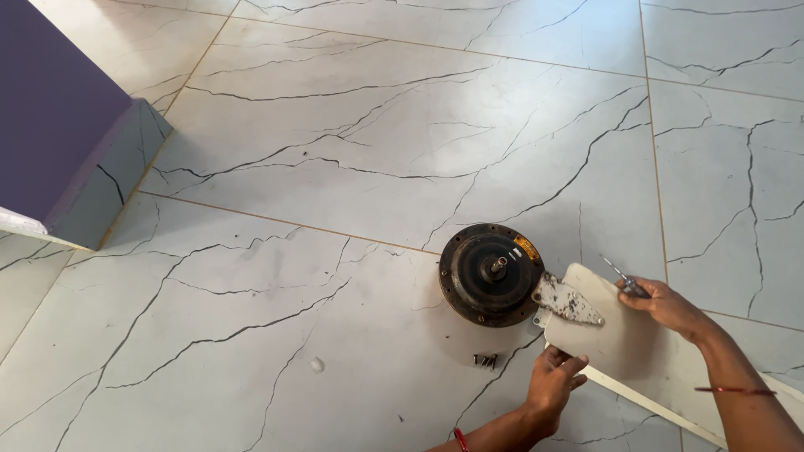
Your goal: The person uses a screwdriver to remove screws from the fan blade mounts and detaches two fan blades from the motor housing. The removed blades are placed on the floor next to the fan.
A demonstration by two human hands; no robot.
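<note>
White marble-look tiles with dark veins cover the floor (335, 167), and a person crouches at the lower right of it over a ceiling-fan part. A round dark motor housing (492, 274) lies flat on the tiles, its short shaft pointing up at the centre and a small yellow label near its upper right rim. Touching the housing's right edge is a grey metal bracket (568, 300), which sits on the inner end of a pale cream fan blade (620, 335); the blade runs off toward the lower right corner, partly under the person's arms.

The left hand (553, 381) grips the near edge of the blade, fingers curled over it and thumb below. The right hand (662, 303) rests on the blade's far edge and is closed around a small screwdriver (621, 276), whose thin shaft points up and to the left, away from the bracket. A thin red bangle sits on each wrist.

Just in front of the housing, between it and the left hand, a few dark screws (485, 361) lie loose on the tiles. A small pale speck (316, 364) lies farther left. Well apart, at the upper left, a purple wall (50, 109) with a tiled skirting juts into the floor.
</note>
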